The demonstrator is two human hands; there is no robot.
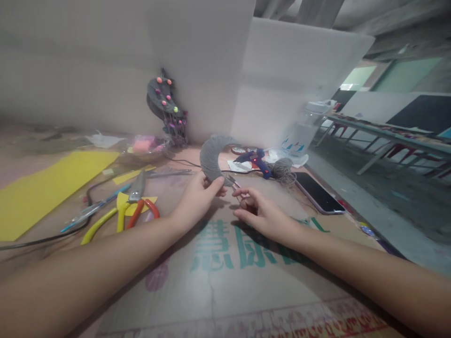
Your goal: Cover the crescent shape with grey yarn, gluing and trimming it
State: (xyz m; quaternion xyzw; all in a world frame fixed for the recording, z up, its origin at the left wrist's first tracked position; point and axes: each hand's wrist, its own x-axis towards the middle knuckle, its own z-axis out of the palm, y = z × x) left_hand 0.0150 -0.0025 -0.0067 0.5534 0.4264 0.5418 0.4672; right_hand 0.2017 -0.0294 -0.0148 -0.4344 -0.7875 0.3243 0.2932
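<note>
A crescent shape wrapped in grey yarn (pixel 211 157) is pinched at its lower end between the thumb and fingers of my left hand (pixel 207 190). Close to that end, my right hand (pixel 255 206) has its fingers curled round a small slim tool (pixel 237 187) with a dark pointed tip, which looks like small scissors; its handle is mostly hidden. Behind the hands, a blue glue gun (pixel 259 162) with a red light lies beside a ball of grey yarn (pixel 283 171).
On the left are yellow sheets (pixel 66 188), pliers-like shears (pixel 137 188) with red handles, other yellow handles, and a black cord (pixel 45 240). A decorated crescent (pixel 160 98) leans against the back board. At right are a phone (pixel 319 192) and a plastic bottle (pixel 305 129) by the table edge.
</note>
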